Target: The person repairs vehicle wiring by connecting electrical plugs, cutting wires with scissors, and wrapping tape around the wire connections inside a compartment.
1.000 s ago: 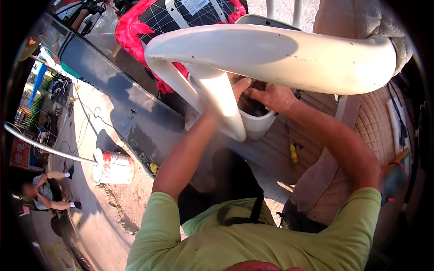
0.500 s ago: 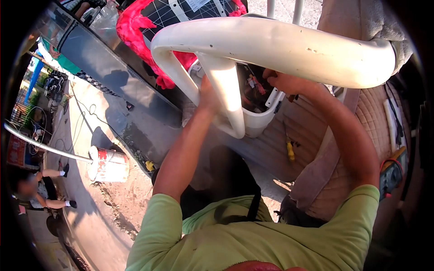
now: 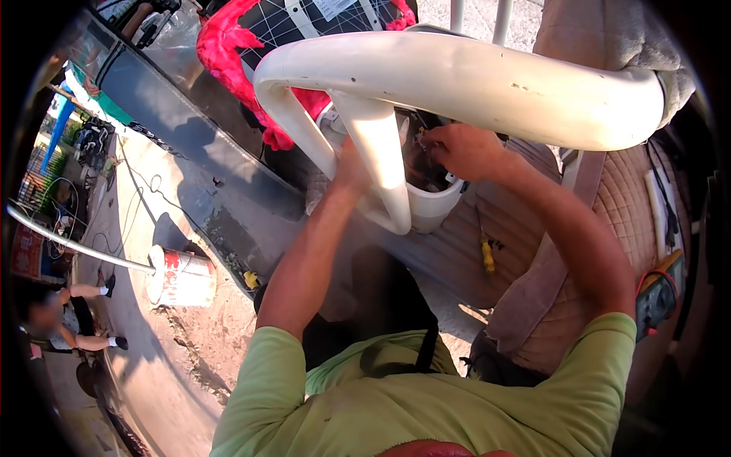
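Below a thick white tube frame (image 3: 457,84) stands a white open housing (image 3: 435,212) with wires and dark parts inside. My right hand (image 3: 470,152) is at its right side, fingers pinched together over the opening on a small part or wire that I cannot make out. My left hand (image 3: 352,167) reaches in at the left, mostly behind the white upright post (image 3: 377,152); its fingers are largely hidden. A yellow-handled screwdriver (image 3: 487,255) lies on the brown quilted seat, with small dark pieces beside its handle.
A meter (image 3: 656,303) with a red lead rests at the right. Pink fluffy trim (image 3: 228,57) edges a dark panel at the top. To the left are a dark metal edge (image 3: 198,141), a red-and-white bucket (image 3: 183,278) and a seated person (image 3: 72,316).
My right hand moved away from the housing's middle to its right edge, then came back left over the opening. The white frame shifted slightly upward in view.
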### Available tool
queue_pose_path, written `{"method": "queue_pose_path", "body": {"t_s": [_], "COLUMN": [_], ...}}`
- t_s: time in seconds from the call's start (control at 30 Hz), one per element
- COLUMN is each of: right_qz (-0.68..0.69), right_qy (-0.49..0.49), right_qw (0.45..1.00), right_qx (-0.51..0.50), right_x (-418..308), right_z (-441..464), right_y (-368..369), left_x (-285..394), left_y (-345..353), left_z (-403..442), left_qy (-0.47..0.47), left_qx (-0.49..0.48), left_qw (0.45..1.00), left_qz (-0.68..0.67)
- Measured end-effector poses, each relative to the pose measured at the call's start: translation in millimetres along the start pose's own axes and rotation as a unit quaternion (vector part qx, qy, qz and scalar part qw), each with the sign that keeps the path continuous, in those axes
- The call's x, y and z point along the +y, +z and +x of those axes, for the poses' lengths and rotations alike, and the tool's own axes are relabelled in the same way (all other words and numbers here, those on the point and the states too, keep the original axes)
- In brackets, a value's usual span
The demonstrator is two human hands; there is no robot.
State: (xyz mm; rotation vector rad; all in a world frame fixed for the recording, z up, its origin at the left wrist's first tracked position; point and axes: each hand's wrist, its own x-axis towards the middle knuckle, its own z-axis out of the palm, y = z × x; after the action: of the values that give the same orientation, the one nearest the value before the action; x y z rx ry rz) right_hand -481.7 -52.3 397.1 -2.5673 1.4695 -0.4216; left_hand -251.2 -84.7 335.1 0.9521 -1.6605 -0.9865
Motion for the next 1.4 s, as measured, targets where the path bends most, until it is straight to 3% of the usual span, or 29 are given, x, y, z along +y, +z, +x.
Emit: {"method": "queue_pose_path", "body": {"t_s": [0.23,0.33,0.53,0.63,0.73,0.83,1.2,1.4], "right_qz": [0.021,0.031,0.175,0.189,0.214,0.241,0.203,0.177], "right_qy": [0.011,-0.02,0.013,0.028,0.025,0.047,0.031,0.025], "right_qw": [0.998,0.998,0.979,0.974,0.968,0.959,0.975,0.982], "right_qx": [-0.055,-0.053,-0.102,-0.12,-0.126,-0.14,-0.083,-0.067], "right_x": [-3,1,14,18,14,15,18,22], "right_z": [-2,-1,4,7,5,7,6,7], "right_y": [-5,-6,-4,2,-5,-2,12,20], "left_x": [23,34,15,13,32,25,75,82], "left_y": [-8,-6,-1,3,-1,-5,7,9], "left_z": [1,1,12,9,15,12,7,9], "left_qy": [-0.058,-0.078,-0.005,0.048,0.002,0.034,0.167,0.191], "left_qx": [-0.091,-0.095,-0.144,-0.111,-0.184,-0.176,-0.201,-0.209], "left_qw": [0.993,0.99,0.975,0.976,0.918,0.92,0.861,0.836], "left_qz": [-0.04,0.066,0.171,0.184,0.352,0.348,0.437,0.471]}}
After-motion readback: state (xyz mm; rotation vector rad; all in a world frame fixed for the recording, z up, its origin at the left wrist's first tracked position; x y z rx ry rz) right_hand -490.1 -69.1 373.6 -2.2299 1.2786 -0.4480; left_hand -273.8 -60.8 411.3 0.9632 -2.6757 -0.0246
